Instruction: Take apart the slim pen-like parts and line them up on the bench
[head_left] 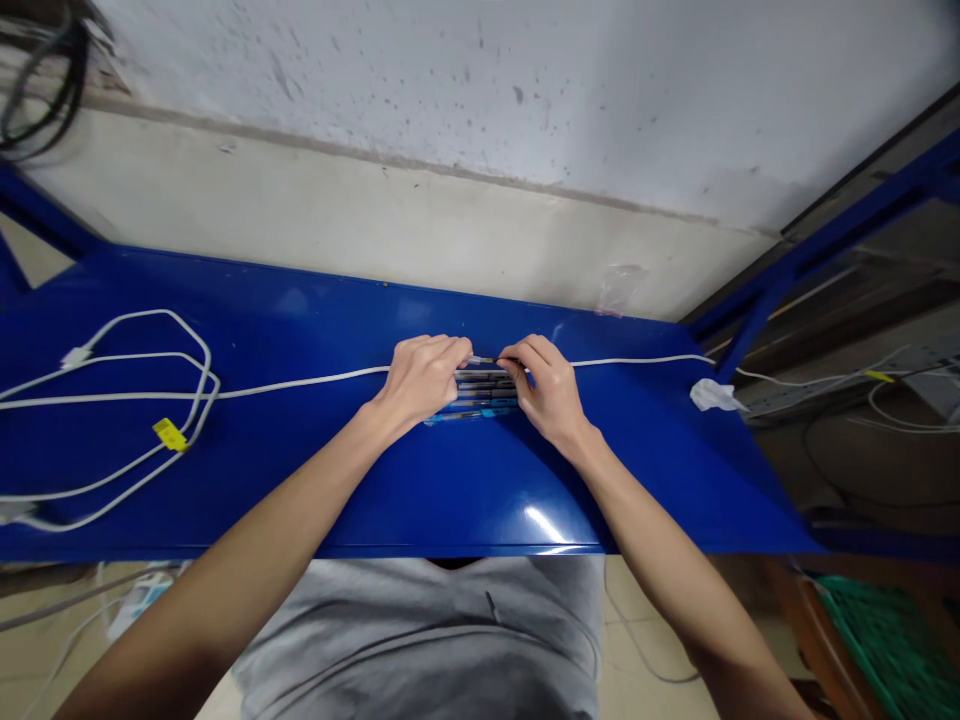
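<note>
My left hand [421,380] is closed in a pinch on the end of a white cable [300,383] that runs off to the left across the blue shelf [450,490]. Facing it, my right hand [546,388] pinches another white cable [645,360] that leads away to the right. The two cable ends meet between my fingertips, where a small metal tip shows. Under and between both hands lies a row of thin dark pieces with blue tips [484,393], partly hidden by my fingers.
Loops of white cable with a yellow tag [170,434] lie on the shelf's left side. A crumpled white scrap [714,396] sits near the right end. A plastered wall [480,120] stands behind. More cables and a green crate [892,630] are lower right.
</note>
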